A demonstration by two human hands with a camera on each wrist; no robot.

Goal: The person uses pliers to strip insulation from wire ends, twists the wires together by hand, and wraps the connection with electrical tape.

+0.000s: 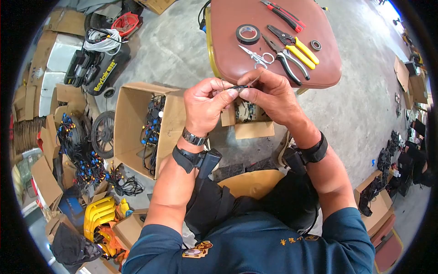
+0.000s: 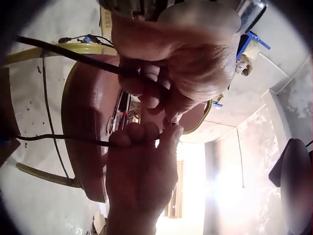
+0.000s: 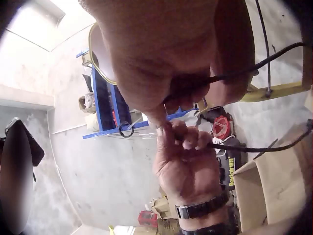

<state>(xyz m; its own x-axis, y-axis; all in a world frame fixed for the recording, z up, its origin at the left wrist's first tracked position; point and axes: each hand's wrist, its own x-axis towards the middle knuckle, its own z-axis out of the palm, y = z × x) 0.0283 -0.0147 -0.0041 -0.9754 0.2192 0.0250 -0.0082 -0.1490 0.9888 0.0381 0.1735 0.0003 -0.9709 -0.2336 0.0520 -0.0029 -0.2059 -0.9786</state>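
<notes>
Close in front of the stool, my left hand [image 1: 207, 100] and right hand [image 1: 269, 93] meet fingertip to fingertip. Between them they pinch a short black piece of cable [image 1: 239, 86], with thumbs uppermost. The left wrist view shows one length of black cable [image 2: 73, 58] running out of the left hand [image 2: 181, 68] and another out of the right hand [image 2: 139, 181]. In the right wrist view the cable [image 3: 264, 63] trails from the right hand [image 3: 156, 54], and the left hand [image 3: 188, 169] sits below. Fingers hide the spot where the pieces meet.
On the brown stool [image 1: 228, 18] lie black tape [image 1: 240, 39], scissors [image 1: 258, 59], pliers [image 1: 286, 64], yellow-handled wire strippers [image 1: 305, 55], a red utility knife [image 1: 285, 16] and a small metal ring [image 1: 315, 41]. An open carton [image 1: 132, 123] of cables stands left, a smaller box [image 1: 254, 130] below the hands.
</notes>
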